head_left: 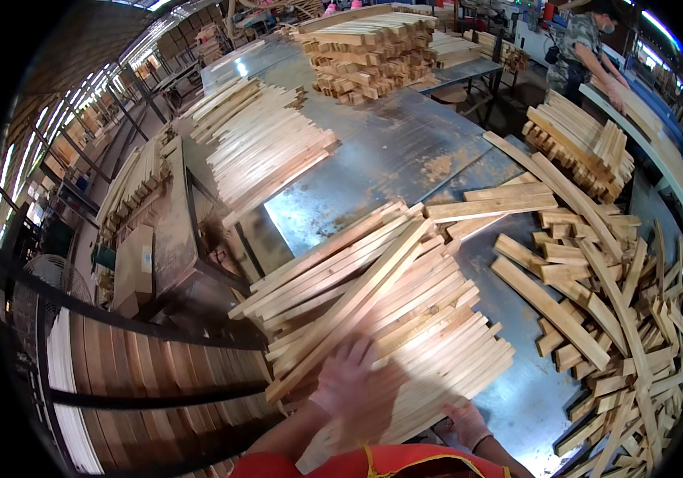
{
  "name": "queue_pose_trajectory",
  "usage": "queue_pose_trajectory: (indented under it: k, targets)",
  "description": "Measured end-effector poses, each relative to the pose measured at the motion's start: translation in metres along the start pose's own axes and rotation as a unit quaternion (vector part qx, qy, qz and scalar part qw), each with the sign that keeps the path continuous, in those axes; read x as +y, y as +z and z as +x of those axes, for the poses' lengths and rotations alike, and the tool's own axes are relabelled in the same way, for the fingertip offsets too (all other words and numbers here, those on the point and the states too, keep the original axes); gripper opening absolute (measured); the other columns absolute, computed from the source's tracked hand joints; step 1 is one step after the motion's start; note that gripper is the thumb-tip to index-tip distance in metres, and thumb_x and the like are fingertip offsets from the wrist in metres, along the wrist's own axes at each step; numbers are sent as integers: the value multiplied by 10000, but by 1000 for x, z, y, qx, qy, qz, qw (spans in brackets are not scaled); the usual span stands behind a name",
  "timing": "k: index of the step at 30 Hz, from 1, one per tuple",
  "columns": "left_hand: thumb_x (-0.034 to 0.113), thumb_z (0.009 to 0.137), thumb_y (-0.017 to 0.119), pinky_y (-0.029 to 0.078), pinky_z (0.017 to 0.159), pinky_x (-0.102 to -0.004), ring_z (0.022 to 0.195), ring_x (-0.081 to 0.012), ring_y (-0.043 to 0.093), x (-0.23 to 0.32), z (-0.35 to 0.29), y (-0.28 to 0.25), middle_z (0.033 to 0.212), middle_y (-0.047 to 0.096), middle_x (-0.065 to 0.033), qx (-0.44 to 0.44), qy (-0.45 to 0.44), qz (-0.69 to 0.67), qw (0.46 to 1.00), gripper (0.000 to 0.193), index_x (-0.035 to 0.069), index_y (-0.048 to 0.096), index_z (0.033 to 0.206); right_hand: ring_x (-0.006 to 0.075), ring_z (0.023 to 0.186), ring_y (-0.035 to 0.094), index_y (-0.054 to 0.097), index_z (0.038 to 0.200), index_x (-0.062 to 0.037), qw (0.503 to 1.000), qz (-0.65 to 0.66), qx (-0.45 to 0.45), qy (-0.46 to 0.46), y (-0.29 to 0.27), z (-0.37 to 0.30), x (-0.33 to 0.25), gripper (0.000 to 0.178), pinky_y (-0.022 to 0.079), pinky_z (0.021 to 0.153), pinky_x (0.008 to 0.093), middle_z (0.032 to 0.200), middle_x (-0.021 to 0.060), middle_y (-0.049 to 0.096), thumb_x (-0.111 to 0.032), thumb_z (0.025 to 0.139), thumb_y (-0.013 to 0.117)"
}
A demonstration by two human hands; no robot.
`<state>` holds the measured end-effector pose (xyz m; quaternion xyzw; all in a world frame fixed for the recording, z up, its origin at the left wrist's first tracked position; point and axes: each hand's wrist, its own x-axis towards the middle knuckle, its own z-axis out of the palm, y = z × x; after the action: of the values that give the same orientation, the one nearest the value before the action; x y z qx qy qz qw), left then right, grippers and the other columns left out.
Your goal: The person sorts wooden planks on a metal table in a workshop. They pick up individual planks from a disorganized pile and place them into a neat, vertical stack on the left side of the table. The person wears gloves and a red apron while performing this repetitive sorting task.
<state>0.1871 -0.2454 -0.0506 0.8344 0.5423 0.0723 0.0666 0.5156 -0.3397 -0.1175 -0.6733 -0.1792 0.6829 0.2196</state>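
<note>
Under strip lights [662, 30], wooden slats [429, 315] lie across a sawdust-streaked metal table [381, 163].

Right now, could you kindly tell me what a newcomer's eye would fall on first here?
Probably the jumbled heap of wood on the right. Then the pale strips at bottom centre, left hand over them and right hand at their edge; farther back, a tall wood stack on the metal table.

slats [425, 319] — pale tan | tabletop [381, 163] — silvery, brown-flecked | red, yellow-edged garment [310, 464]
</note>
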Motion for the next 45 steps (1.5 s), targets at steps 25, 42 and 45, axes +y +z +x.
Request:
queue_pose_trajectory:
  k: [25,42,45]
  targets:
    - [409,831,816,376,1214,-577,1465,-448,443,-205,151,-32,1593,457,-271,45,-91,90,991,955,70,399,1622,345,1073,719,662,1237,-86,698,-514,382,-321,-71,73,-249,432,569,899,463,1185,196,738,-234,836,726]
    - [483,800,821,464,1096,-522,1254,-396,590,119,129,47,1385,619,-191,-310,186,42,931,953,112,436,1589,377,977,690,710,1131,-107,733,-521,393,-193,-199,-84,1,461,523,912,512,972,134,738,-252,707,816]
    - [492,882,723,535,993,-497,1095,-385,683,92,117,40,1237,692,-200,-290,209,2,934,870,142,404,1612,400,1043,700,660,1349,-112,762,-537,346,-107,-207,-100,-2,658,537,943,507,1016,171,750,-391,774,815]
